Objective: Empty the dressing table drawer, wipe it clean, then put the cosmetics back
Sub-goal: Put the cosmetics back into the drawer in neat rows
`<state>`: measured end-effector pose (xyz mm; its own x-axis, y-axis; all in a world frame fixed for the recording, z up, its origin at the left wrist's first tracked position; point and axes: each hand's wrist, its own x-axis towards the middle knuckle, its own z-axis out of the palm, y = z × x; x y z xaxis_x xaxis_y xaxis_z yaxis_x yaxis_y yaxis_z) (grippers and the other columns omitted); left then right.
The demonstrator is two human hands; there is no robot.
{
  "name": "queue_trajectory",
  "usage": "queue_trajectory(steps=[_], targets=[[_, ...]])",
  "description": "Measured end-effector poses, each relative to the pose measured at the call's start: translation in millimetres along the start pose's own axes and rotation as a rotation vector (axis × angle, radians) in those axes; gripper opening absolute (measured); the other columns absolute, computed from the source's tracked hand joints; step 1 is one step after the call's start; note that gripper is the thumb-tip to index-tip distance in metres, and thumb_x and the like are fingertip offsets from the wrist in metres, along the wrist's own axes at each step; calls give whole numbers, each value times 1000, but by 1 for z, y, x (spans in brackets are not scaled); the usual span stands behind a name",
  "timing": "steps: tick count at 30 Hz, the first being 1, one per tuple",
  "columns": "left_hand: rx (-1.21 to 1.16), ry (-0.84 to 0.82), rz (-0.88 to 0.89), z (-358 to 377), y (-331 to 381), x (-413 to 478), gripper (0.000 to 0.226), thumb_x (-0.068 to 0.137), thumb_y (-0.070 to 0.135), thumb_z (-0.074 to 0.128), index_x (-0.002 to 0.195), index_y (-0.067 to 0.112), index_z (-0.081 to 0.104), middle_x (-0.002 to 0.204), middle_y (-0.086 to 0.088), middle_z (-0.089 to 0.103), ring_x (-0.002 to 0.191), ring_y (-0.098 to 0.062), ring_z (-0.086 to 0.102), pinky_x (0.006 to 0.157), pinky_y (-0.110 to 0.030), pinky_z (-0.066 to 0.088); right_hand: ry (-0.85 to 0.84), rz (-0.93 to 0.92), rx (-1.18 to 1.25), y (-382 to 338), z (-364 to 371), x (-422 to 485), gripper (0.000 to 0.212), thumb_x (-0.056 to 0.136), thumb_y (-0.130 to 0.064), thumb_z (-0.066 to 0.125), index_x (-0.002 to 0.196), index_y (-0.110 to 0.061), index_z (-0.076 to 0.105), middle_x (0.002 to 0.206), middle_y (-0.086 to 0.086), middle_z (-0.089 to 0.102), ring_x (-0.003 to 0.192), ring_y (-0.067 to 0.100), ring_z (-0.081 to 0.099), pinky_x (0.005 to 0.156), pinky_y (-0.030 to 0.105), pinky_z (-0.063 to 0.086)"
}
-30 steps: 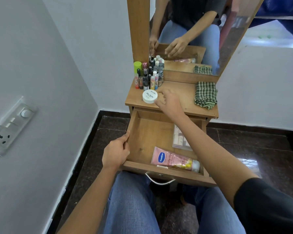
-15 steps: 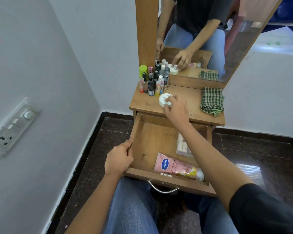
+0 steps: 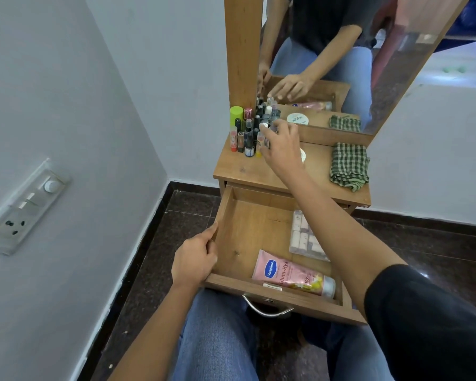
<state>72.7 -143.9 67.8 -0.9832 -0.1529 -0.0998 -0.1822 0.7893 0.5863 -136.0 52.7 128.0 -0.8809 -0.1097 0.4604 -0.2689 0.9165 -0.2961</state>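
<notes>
The wooden drawer [image 3: 226, 215] is pulled out over my lap. Inside lie a pink Vaseline tube [image 3: 289, 274] at the front and a clear packet of small rolls [image 3: 304, 237] at the right. My left hand [image 3: 195, 259] grips the drawer's left wall. My right hand [image 3: 280, 147] reaches over the tabletop with fingers spread, its fingertips at the cluster of small cosmetic bottles [image 3: 245, 133] in the back left corner. A white round jar [image 3: 302, 155] is mostly hidden beneath that hand. A green checked cloth [image 3: 349, 166] lies folded at the right of the tabletop.
The mirror [image 3: 341, 64] rises behind the tabletop [image 3: 245, 171] in a wooden frame. A wall with a switch board [image 3: 25, 207] is close on the left. A metal handle [image 3: 267, 309] hangs from the drawer front above my knees. The floor is dark tile.
My right hand pushed the white jar rightward on the tabletop, let it go, and moved back to the bottle cluster. My left hand has stayed on the drawer wall.
</notes>
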Motion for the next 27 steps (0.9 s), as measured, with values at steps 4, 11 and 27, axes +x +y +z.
queue_trajectory(steps=[4, 11, 27], targets=[[-22, 9, 3, 1, -3, 1, 55, 92, 16, 45, 138, 45, 47, 53, 9, 47, 48, -8, 47, 46, -16, 31, 36, -10, 30, 2, 6, 4, 20, 83, -12, 65, 103, -12, 68, 114, 11, 55, 106, 32, 44, 89, 36, 39], [-199, 36, -56, 5, -8, 3, 47, 94, 16, 45, 138, 31, 51, 66, -1, 64, 49, -9, 50, 50, -30, 47, 91, -113, 96, 8, -3, -4, 12, 79, -14, 69, 90, -10, 68, 102, 8, 56, 101, 28, 43, 88, 29, 39], [-369, 174, -49, 9, -17, 7, 41, 96, 8, 48, 136, 15, 55, 124, 2, 65, 94, 15, 55, 87, -2, 39, -1016, -456, 504, -26, 19, -173, 24, 87, 1, 54, 102, -17, 58, 95, -6, 52, 88, 10, 54, 83, 28, 47]])
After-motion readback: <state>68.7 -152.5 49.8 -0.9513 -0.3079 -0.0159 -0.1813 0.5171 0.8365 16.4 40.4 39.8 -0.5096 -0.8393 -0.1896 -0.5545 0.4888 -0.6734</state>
